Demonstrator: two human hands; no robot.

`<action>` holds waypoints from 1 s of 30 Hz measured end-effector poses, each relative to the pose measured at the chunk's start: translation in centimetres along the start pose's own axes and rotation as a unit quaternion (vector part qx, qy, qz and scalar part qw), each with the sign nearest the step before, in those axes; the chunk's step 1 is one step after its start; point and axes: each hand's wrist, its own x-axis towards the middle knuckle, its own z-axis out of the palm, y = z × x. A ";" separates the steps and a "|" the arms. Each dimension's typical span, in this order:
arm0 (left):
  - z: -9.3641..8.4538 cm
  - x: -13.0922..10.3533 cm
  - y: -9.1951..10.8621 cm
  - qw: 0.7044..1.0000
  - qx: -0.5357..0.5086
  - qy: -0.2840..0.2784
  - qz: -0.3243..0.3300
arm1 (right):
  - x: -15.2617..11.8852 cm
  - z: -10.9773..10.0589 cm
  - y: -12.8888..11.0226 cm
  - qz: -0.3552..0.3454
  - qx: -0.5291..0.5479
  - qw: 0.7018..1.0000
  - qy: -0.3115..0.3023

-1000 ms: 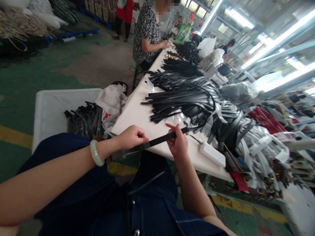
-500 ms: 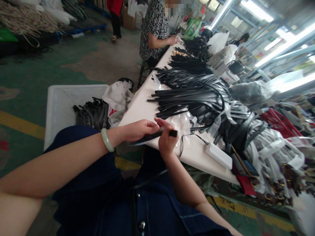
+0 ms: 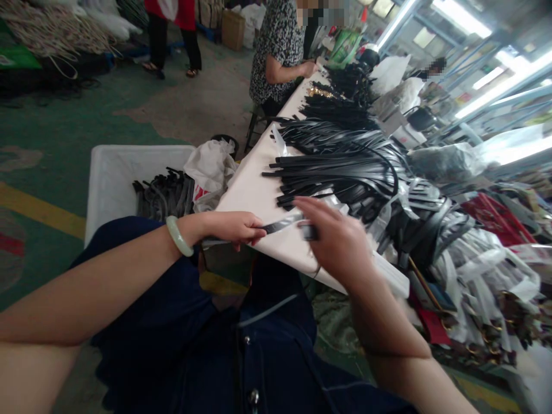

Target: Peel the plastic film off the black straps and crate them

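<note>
A narrow black strap (image 3: pixel 282 223) stretches between my hands above the near edge of the table. My left hand (image 3: pixel 235 226), with a pale bangle on its wrist, pinches it between thumb and fingers. At the strap's other end is my right hand (image 3: pixel 338 238), smeared by motion; its fingers extend over the strap and a dark end piece shows beneath them. Behind my hands, a pile of black straps (image 3: pixel 336 167) lies across the white table (image 3: pixel 245 195), cut ends facing left.
A white bin (image 3: pixel 99 184) with dark straps and a plastic bag (image 3: pixel 211 164) stands left of the table. A white power strip (image 3: pixel 394 273) lies behind my right forearm. Farther along the table sits a co-worker (image 3: pixel 276 57); a person in red (image 3: pixel 181 14) stands behind.
My right hand has moved right, away from my left hand, and a length of strap now shows between them. The person in red has come further into view.
</note>
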 end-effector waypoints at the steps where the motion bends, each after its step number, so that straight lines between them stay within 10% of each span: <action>1: 0.1 0.2 0.2 1.000 -0.014 -0.006 0.020 | 0.8 1.9 -0.6 0.010 -0.013 0.999 -0.042; 6: -0.8 -0.9 0.1 0.999 -0.018 -0.046 0.011 | 3.4 4.8 1.1 0.051 0.034 0.971 -0.230; 13: -1.7 -2.8 -1.3 0.995 -0.071 -0.025 -0.067 | 3.1 -0.1 4.5 0.050 0.092 0.987 -0.122; 26: 0.2 1.5 -0.9 0.975 0.075 0.086 0.193 | 5.0 5.4 0.2 0.008 -0.006 0.989 -0.148; 30: -1.7 0.0 -0.2 0.957 0.144 0.174 0.180 | 4.9 5.7 -0.4 -0.015 0.013 0.998 -0.054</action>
